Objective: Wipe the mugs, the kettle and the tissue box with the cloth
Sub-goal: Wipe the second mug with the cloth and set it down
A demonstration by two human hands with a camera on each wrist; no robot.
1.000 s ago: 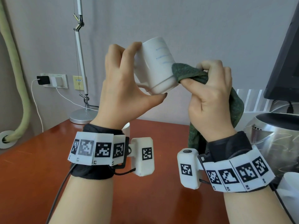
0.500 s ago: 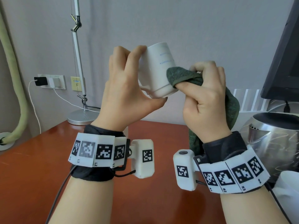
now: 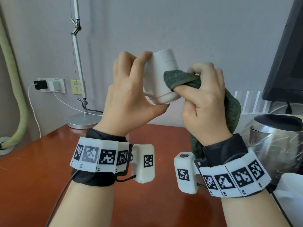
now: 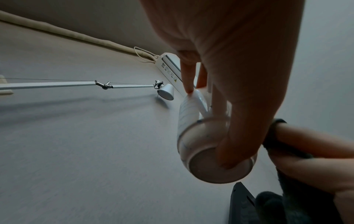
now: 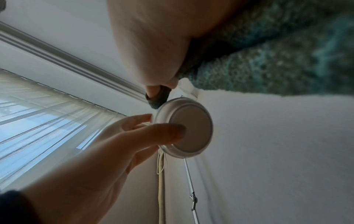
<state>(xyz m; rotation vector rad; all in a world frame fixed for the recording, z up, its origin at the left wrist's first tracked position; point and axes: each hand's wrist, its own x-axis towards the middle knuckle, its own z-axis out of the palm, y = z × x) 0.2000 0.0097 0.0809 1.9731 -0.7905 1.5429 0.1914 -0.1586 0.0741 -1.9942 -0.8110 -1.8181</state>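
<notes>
My left hand (image 3: 131,94) holds a white mug (image 3: 161,76) up in the air above the desk, thumb under its base and fingertips over its rim. The mug (image 4: 201,136) is tilted, its base (image 5: 189,128) towards me. My right hand (image 3: 203,99) grips a dark green cloth (image 3: 180,77) and presses it against the mug's right side. The rest of the cloth (image 3: 232,112) hangs down behind that wrist. A shiny metal kettle (image 3: 278,141) stands on the desk at the right. A second white mug (image 3: 291,194) shows at the lower right edge.
The red-brown desk (image 3: 32,177) lies below both hands. A white desk lamp (image 3: 78,66) stands at the back left on a round base. A dark monitor (image 3: 288,54) rises at the right behind the kettle. Wall sockets with a charger (image 3: 49,85) sit on the left wall.
The cloth has slid left and upward over the mug's side, and both hands with the mug have shifted slightly. The grips are unchanged.
</notes>
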